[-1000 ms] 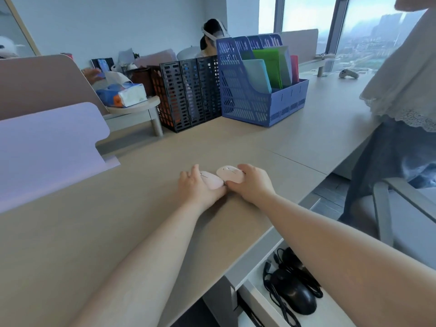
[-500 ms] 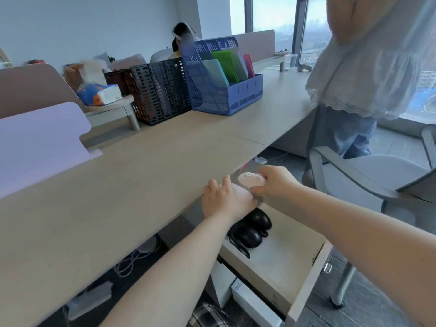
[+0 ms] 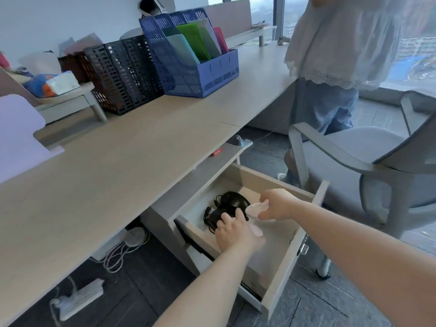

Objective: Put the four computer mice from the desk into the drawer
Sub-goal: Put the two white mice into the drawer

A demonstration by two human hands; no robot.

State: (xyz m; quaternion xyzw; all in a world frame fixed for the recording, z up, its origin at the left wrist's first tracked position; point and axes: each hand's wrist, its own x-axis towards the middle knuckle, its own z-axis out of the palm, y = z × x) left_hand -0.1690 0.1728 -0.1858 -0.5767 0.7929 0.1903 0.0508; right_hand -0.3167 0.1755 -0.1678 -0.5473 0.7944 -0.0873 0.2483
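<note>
Head view, open drawer (image 3: 286, 263) under the desk (image 3: 113, 166). Two black corded mice (image 3: 232, 204) lie at its back left. Right hand (image 3: 277, 205) above the drawer, fingers pinching a pale pink mouse (image 3: 256, 208). Left hand (image 3: 237, 232) just beside it, fingers curled over a second pale pink mouse (image 3: 256, 230), only its edge showing. Blue file rack (image 3: 191, 53) and black file rack (image 3: 122, 72) stand on the desk.

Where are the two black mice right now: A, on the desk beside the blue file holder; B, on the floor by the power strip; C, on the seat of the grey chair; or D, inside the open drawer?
D: the two black mice lie with their cords inside the open drawer, just beyond the left hand.
</note>
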